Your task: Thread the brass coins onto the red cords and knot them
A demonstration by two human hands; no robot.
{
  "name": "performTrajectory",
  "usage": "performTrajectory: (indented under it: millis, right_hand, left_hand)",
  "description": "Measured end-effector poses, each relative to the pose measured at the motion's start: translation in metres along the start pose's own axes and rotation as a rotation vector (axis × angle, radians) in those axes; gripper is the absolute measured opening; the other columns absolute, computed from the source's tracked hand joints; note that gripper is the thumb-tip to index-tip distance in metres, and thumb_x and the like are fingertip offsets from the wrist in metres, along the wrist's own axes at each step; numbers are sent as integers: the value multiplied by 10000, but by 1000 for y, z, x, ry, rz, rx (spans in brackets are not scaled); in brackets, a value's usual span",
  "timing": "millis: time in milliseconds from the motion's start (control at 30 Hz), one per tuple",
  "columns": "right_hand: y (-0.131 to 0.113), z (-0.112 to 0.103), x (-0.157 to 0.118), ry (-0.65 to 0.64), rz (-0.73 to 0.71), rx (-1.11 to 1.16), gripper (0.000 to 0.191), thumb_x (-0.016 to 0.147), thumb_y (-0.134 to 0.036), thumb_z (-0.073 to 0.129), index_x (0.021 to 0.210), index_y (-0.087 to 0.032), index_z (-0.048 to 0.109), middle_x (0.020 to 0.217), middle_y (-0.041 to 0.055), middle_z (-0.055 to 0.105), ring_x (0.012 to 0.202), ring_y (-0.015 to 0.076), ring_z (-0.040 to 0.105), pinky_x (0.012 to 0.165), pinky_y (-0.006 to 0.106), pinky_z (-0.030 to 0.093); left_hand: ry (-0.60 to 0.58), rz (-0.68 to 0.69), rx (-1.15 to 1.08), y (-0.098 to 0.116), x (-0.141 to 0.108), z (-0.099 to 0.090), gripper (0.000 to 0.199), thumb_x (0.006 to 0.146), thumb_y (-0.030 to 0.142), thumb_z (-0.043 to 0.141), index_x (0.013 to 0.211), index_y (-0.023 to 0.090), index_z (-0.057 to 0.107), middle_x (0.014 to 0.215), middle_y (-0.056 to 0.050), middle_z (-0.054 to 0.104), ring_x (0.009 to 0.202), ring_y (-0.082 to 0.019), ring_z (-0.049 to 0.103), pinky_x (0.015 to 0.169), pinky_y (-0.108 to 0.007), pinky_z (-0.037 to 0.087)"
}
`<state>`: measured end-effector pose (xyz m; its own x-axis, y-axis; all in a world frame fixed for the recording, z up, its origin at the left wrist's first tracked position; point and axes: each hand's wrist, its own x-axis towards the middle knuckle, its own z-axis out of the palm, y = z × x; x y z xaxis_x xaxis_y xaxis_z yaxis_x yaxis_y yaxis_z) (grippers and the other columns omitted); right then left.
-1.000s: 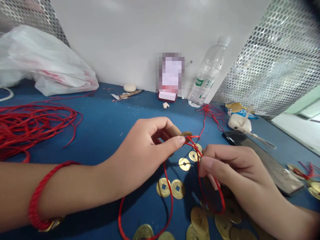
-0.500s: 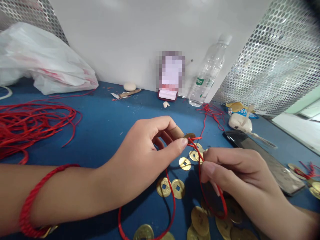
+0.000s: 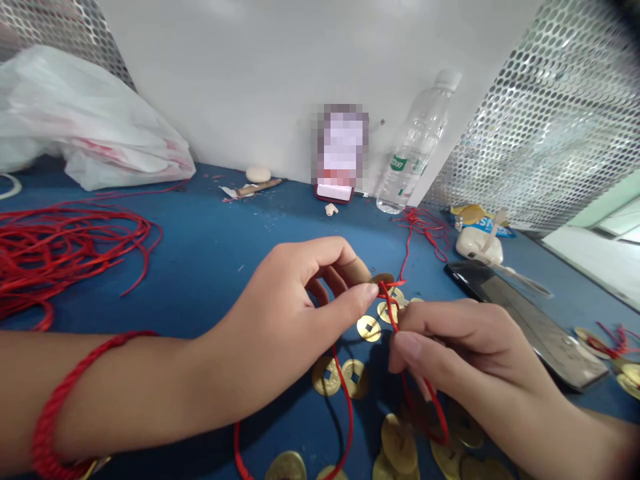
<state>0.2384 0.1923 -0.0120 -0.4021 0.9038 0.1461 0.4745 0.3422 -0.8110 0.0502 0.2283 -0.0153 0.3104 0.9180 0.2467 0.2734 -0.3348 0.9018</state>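
My left hand point(image 3: 305, 320) pinches a brass coin point(image 3: 383, 279) between thumb and fingertips, with red cord looped at its edge. Most of that coin is hidden by the fingers. My right hand point(image 3: 465, 360) is closed on the red cord point(image 3: 391, 310) just to the right of and below the coin. The cord hangs in loops beneath both hands. Under them on the blue table lie several square-holed coins, among them a bright one point(image 3: 369, 329) and a pair point(image 3: 355, 379). More coins point(image 3: 399, 443) are heaped near the front edge.
A tangle of red cord point(image 3: 75, 250) lies at left below a white plastic bag point(image 3: 100, 127). Against the back panel stand a lit phone point(image 3: 343, 153) and a clear bottle point(image 3: 415, 147). To the right are a dark phone point(image 3: 530, 320) and a white earphone case point(image 3: 480, 245).
My right hand has shifted slightly left and closer to the coin, gripping the cord nearer the loop. The left hand holds nearly the same place.
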Motion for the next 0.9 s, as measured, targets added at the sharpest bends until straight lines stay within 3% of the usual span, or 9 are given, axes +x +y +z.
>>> performTrajectory:
  millis: [233,567,733,900]
  right_hand:
    - [-3,-1,1,-8,-51,-14,411,930,-421,492,622,-177,611,476,-16,492,436,83,424,394,193,321]
    - [2,0,-6,174,0,74,383,927,-414,512,638,-183,613,484,-11,524,415,92,461,386,195,346]
    - [0,1,-1,139,23,65,445,913,-429,534,544,-181,530,465,-16,492,411,83,433,384,192,331]
    - [2,3,2,186,69,56,429,890,-456,566,561,-188,500,466,-27,466,405,80,413,379,196,321]
  left_hand:
    - [-71,57,21,4,-2,-1,131,798,279,630,697,215,683,683,3,665,603,-125,570,549,-219,435]
    - [-67,1,26,7,-2,0,118,798,274,635,712,212,685,655,3,656,575,-119,567,512,-212,427]
    - [-64,62,28,3,-1,0,112,806,269,633,728,202,679,661,4,655,573,-108,571,504,-195,434]
    - [-159,56,-2,5,-4,-3,124,831,259,597,741,186,642,637,26,621,545,-84,566,478,-162,439]
